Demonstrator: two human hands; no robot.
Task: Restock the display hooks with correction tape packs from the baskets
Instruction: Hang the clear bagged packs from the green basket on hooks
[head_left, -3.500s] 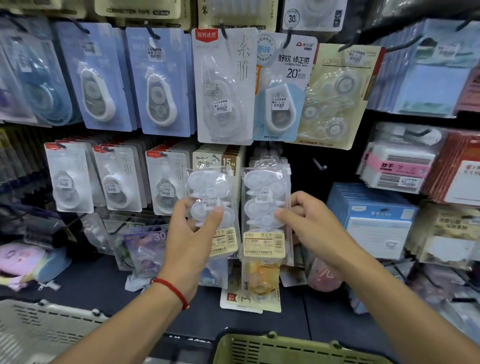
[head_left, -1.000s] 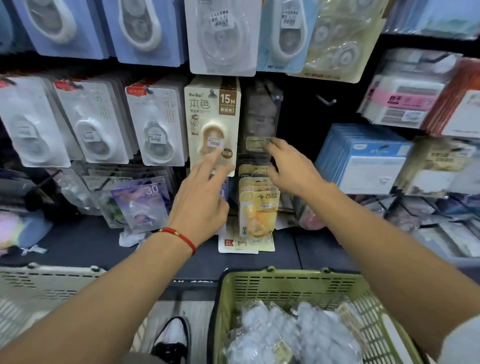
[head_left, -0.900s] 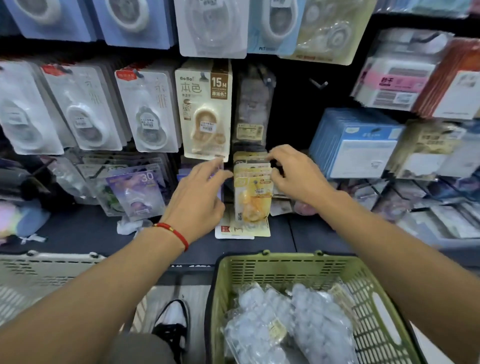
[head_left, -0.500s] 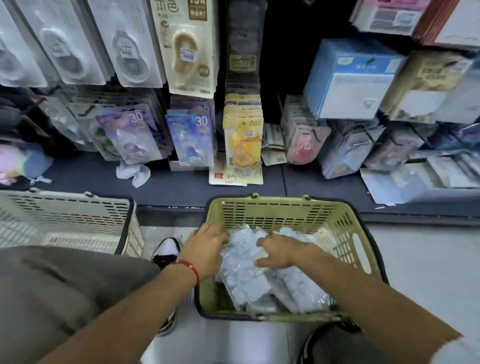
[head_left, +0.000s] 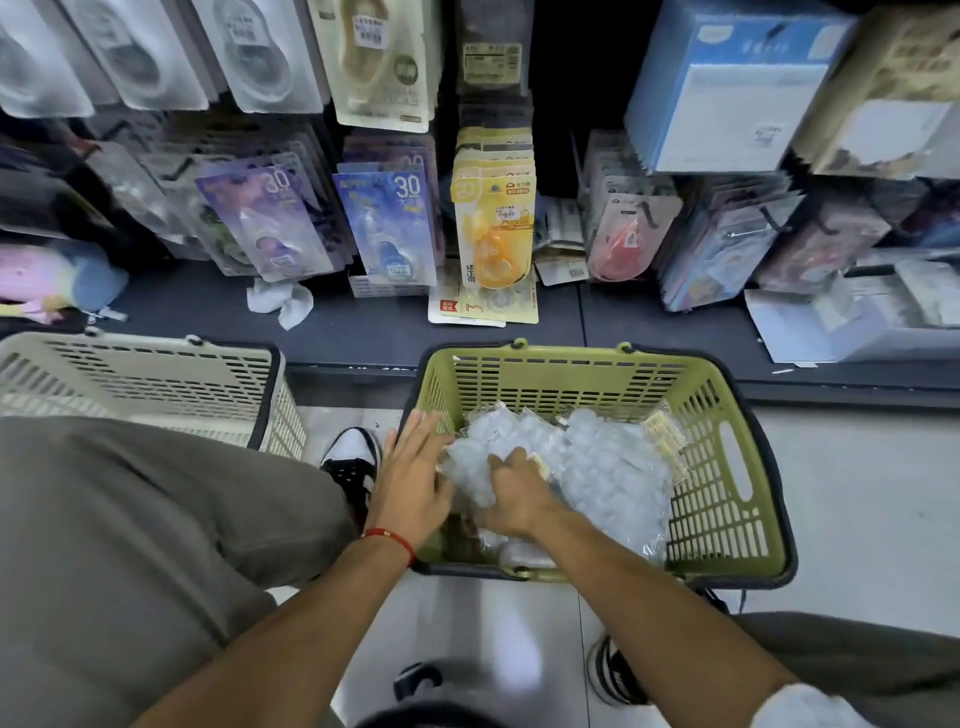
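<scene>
Head view: hands on flat-lying correction tape packs, long axes away.

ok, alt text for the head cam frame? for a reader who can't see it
Both hands reach into a green basket of clear correction tape packs on the floor: the right hand grips one, the left hand lies flat-fingered at the pile's edge. A beige basket sits to the left, below hooks of carded correction tape.
</scene>
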